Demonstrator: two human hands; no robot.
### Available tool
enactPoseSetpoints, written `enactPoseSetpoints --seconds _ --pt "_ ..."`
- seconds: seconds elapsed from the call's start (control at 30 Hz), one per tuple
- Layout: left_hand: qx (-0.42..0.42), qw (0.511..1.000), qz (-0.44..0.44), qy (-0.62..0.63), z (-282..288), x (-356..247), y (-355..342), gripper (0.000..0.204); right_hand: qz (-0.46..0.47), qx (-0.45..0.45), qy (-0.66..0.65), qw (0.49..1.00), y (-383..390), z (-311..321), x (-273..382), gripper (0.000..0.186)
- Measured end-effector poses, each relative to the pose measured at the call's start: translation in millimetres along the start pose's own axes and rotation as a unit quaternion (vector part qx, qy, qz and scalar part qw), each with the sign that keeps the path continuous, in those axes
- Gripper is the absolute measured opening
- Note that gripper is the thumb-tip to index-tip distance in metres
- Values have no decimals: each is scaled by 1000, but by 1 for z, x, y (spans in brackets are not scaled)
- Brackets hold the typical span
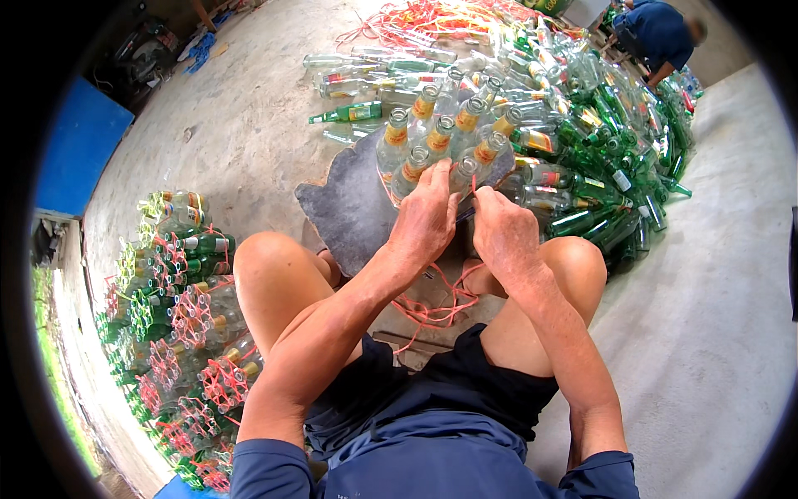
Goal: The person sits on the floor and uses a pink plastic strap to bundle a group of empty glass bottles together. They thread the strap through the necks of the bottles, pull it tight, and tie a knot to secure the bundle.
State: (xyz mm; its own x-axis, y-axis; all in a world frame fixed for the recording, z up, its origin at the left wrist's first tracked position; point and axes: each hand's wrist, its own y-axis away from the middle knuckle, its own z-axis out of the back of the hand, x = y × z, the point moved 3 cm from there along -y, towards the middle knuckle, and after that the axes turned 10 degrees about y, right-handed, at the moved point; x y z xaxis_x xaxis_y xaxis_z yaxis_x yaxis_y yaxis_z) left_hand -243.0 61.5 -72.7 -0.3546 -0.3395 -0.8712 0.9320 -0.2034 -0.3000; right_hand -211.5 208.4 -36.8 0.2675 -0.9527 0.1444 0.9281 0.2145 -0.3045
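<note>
A tight cluster of clear glass bottles (397,137) with yellow-orange neck labels stands upright on a dark grey board (341,200) in front of me. Pink plastic strap runs low around their near side. Against the near bottles rests my left hand (426,214), fingers bent and pressed together; what they pinch, if anything, is hidden. Just beside it, my right hand (507,224) is closed on a pink strap (474,183), whose end sticks up above its fingers. More loose pink strap (436,309) lies tangled on the floor between my feet.
A large heap of loose green and clear bottles (598,133) spreads beyond and to the right. Strapped bundles of bottles (179,308) stand in rows at left. Red and orange straps (416,21) lie at the far side. Another person (657,35) bends down at far right.
</note>
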Motion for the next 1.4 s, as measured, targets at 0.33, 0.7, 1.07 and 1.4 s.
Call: enactPoseSetpoints --seconds 0.33,0.7,1.07,1.4 --pt "37 993 -73 -86 9 -21 5 43 -8 21 -36 999 -2 -6 2 8" --pt "49 987 -109 -104 5 -13 4 26 -48 41 -135 989 -4 2 -8 12" --pt "41 998 -49 -29 11 -14 0 15 -77 105 -294 947 -8 30 -34 20" --pt "66 973 121 187 3 6 -2 20 -164 166 -476 848 -16 94 -72 22"
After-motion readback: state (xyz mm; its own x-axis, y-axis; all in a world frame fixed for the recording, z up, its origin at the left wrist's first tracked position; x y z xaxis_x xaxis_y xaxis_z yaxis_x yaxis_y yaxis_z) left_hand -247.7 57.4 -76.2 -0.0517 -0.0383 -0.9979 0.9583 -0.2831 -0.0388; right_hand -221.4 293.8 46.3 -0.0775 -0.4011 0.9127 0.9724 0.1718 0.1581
